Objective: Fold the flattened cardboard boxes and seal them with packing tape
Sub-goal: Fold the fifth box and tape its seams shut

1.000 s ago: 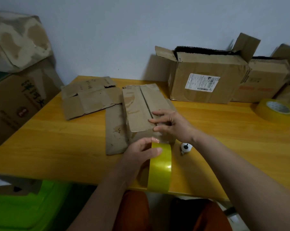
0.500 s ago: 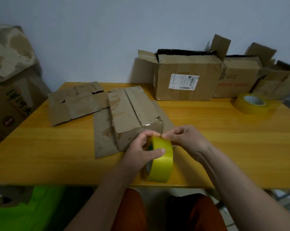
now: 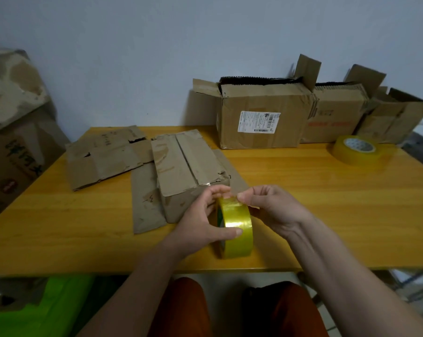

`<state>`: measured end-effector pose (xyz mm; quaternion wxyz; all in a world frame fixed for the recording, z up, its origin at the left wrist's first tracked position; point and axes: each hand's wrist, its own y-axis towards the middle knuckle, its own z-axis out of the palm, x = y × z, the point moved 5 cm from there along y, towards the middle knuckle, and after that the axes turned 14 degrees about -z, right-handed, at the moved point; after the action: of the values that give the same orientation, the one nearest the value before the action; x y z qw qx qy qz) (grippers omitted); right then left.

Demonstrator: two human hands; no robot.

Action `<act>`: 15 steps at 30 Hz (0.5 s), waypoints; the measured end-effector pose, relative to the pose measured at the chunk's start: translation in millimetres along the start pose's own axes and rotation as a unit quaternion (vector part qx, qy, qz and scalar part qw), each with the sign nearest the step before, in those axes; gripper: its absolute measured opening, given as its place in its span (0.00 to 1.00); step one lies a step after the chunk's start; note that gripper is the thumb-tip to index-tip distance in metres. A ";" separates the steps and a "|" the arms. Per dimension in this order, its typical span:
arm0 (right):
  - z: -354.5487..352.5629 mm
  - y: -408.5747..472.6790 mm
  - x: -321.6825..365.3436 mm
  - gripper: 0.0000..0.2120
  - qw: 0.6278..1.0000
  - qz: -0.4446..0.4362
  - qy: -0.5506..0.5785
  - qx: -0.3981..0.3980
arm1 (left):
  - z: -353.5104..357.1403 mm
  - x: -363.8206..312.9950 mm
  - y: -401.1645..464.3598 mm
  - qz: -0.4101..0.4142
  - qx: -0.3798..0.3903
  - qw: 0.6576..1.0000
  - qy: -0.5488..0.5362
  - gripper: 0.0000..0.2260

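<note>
Both your hands grip the packing tape roll (image 3: 237,227) at the surface's near edge: left hand (image 3: 200,222) steadies its stiff, slick rim, right hand (image 3: 273,206) pinches the thin, clingy end.

Tape rolls: two. One yellow roll (image 3: 237,227) upright at the near edge, one roll (image 3: 357,150) lying flat far right.

Open boxes along the wall: three: labelled box (image 3: 261,117), middle box (image 3: 337,113), end box (image 3: 395,117).

Folded box (image 3: 188,171) mid-table: one.

Flattened cardboard: two pieces: wide sheet (image 3: 105,156), narrow strip (image 3: 144,203).

Hands: two: left hand (image 3: 200,222), right hand (image 3: 271,205).
</note>
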<state>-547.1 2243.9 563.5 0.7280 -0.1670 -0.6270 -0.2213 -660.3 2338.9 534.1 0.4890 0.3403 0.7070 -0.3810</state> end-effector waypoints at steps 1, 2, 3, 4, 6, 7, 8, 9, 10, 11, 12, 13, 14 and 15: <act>0.1 -0.6 -0.4 0.05 1.000 0.007 0.007 -0.002 | 0.2 -0.4 -1.0 0.000 -0.007 1.000 0.009 0.38; -0.4 -0.2 -0.9 0.05 1.000 0.012 0.009 -0.009 | 0.3 -1.0 -2.4 0.002 -0.021 1.000 0.023 0.41; -1.3 0.8 -1.2 0.06 1.000 0.013 0.007 -0.020 | 0.1 -2.7 -4.1 0.007 -0.042 0.998 0.040 0.44; -1.9 2.0 -1.1 0.06 0.999 0.012 0.002 -0.033 | 0.4 -5.7 -6.7 0.018 -0.067 0.996 0.053 0.46; -2.4 3.8 0.2 0.08 0.998 0.009 -0.006 -0.054 | 0.5 -12.5 -12.7 0.048 -0.119 0.991 0.045 0.45; -2.0 4.7 0.4 0.09 0.998 0.008 -0.008 -0.057 | -0.4 -14.1 -14.8 0.055 -0.138 0.989 0.021 0.42; -1.0 4.8 0.2 0.08 0.998 0.009 -0.011 -0.055 | -1.0 -14.4 -15.9 0.056 -0.151 0.987 -0.002 0.39; 0.4 5.2 0.2 0.08 0.999 0.011 -0.017 -0.049 | -1.5 -14.9 -16.5 0.055 -0.162 0.985 -0.016 0.35; 1.9 5.4 -0.5 0.07 0.999 0.013 -0.026 -0.042 | -2.1 -15.3 -16.9 0.054 -0.174 0.983 -0.019 0.31; 3.9 5.8 -1.0 0.07 0.999 0.015 -0.034 -0.036 | -3.7 -15.9 -17.1 0.053 -0.188 0.981 -0.021 0.27; 5.4 6.5 -1.6 0.07 0.998 0.017 -0.042 -0.034 | -5.6 -16.7 -16.9 0.055 -0.201 0.978 -0.025 0.24; 6.7 7.0 -2.2 0.06 0.998 0.019 -0.047 -0.034 | -7.1 -17.3 -16.6 0.057 -0.209 0.976 -0.028 0.21; 7.4 7.8 -2.7 0.06 0.998 0.021 -0.053 -0.036 | -8.1 -18.2 -16.7 0.059 -0.213 0.975 -0.028 0.19; 8.0 8.8 -2.6 0.05 0.997 0.021 -0.061 -0.039 | -9.2 -19.4 -16.9 0.062 -0.215 0.974 -0.025 0.17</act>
<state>-549.4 2255.8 562.4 0.6857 -0.2214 -0.6576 -0.2198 -673.0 2336.8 558.2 0.5910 0.2604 0.7375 -0.1977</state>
